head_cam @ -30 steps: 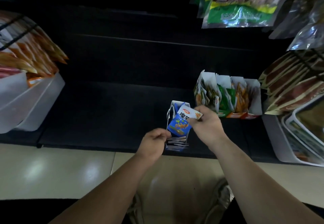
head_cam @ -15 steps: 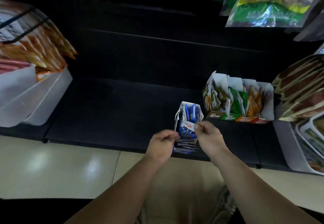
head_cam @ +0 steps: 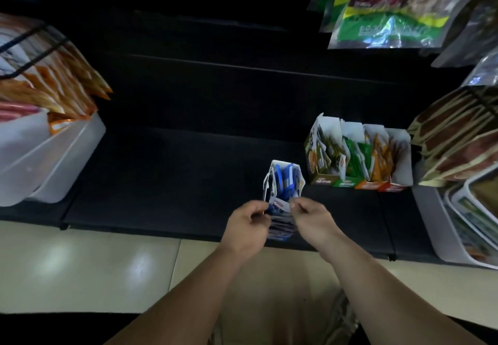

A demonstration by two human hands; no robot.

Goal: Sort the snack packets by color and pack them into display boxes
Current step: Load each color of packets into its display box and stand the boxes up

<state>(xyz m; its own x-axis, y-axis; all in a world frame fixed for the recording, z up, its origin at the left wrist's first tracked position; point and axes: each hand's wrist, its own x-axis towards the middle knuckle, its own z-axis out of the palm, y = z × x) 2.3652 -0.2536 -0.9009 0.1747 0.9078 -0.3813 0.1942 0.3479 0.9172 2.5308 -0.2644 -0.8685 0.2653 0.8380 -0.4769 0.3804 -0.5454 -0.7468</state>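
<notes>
A white display box (head_cam: 284, 172) with blue snack packets stands on the dark shelf near its front edge. A blue-and-white packet (head_cam: 279, 207) sits at the box's near end, low among the others. My left hand (head_cam: 249, 227) pinches its left edge and my right hand (head_cam: 314, 219) pinches its right edge, both with curled fingers. To the right stands a row of display boxes (head_cam: 358, 156) with olive, green, orange and red packets.
A white plastic bin (head_cam: 51, 161) with orange packets stands at the left. More bins and brown packets (head_cam: 458, 142) crowd the right. Large bags (head_cam: 398, 7) hang above at the right. The dark shelf (head_cam: 167, 172) ends over a pale tiled floor.
My right hand brought the blue packet down from above the box into its near end. My left hand rose to take the packet's other edge. The view shifted slightly.
</notes>
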